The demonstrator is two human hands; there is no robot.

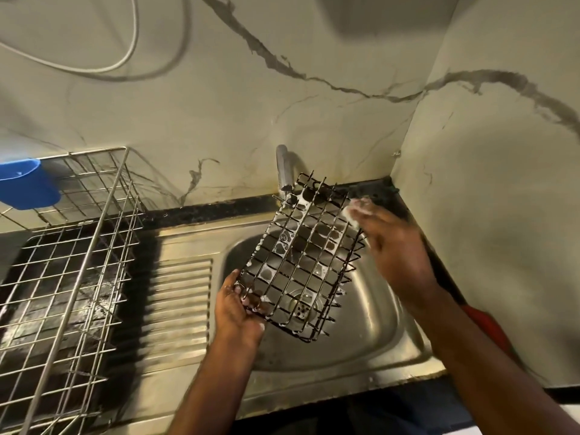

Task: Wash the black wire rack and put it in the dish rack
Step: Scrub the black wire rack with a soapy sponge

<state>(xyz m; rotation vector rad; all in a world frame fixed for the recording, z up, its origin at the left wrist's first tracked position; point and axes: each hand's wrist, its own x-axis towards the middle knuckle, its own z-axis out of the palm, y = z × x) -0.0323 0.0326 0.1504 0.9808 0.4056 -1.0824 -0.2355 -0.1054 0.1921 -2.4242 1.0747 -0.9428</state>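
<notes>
The black wire rack is tilted over the steel sink, with soap film and foam across many of its squares. My left hand grips its lower left corner. My right hand is at the rack's upper right edge, blurred and soapy, its fingers around a pale sponge that touches the wires. The silver dish rack stands on the counter to the left of the sink.
The tap stands behind the rack, its spout just above the rack's top end. A blue plastic holder hangs on the dish rack's far left. The ribbed drainboard lies between dish rack and sink. Marble-look walls close the corner.
</notes>
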